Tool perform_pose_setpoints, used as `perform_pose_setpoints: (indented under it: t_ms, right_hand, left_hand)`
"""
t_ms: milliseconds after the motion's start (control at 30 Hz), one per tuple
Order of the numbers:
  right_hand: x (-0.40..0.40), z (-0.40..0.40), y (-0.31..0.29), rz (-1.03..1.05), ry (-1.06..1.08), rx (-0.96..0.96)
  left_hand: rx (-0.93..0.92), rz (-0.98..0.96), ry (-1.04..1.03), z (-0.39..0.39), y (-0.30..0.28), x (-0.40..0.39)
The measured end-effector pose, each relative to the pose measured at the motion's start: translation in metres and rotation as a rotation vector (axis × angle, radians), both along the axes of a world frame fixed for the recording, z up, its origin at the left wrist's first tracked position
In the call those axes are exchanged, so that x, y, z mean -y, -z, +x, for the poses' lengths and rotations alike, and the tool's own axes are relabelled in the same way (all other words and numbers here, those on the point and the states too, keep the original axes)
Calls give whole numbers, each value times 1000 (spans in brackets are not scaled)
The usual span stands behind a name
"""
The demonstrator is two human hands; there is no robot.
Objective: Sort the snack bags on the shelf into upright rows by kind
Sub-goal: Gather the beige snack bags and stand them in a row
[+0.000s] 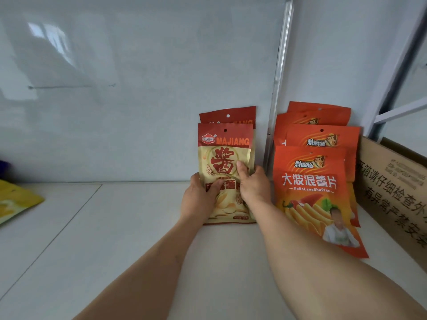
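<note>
Gripping the cream bag (225,158) upright, left hand (199,199) and right hand (253,185) must seat it against its twin (228,116) at 12 o'clock.

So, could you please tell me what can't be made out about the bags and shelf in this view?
- Rear MAJIANG bag: only its top shows; the front MAJIANG bag covers the rest.
- Front bag's lower print: partly covered by the left hand and right hand.
- Yellow bag: cut off by the left edge, blurred.
- Rear orange bags: hidden behind the front orange bag.
- Cardboard box: cut off by the right edge.
</note>
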State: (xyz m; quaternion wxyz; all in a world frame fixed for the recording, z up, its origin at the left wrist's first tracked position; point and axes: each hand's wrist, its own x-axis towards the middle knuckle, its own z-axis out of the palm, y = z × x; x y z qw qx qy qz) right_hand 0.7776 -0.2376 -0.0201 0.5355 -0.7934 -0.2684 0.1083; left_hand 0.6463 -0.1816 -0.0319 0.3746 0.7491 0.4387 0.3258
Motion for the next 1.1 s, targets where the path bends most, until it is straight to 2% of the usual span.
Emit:
perform_pose_setpoints:
  t_ms: [100, 233, 333, 433, 533, 600, 767, 1100]
  right_hand:
    - [7, -10, -1, -85, 64, 67]
    - [19, -25, 4, -100, 140, 172]
    - [29, -49, 5, -195, 243, 415]
    - [32, -77, 7, -269, 200, 694]
    - [29, -106, 9, -330, 48, 877]
    - [25, -129, 9, -363, -57, 959]
    - [16, -183, 12, -441, -256, 1057]
    - [2, -282, 9, -436, -428, 1048]
  left_hand:
    - [31, -41, -12, -6, -2, 5]
    - [25, -32, -19, -22, -3, 10]
    - [-25, 34, -31, -45, -1, 5]
    - [-209, 196, -64, -78, -2, -7]
    - [-426, 474, -37, -119, 0, -20]
    - [-502, 678, -2, -144, 4, -31]
    - [-581, 990, 3, -204, 7, -42]
    - [-733, 893, -176, -316, -6, -16]
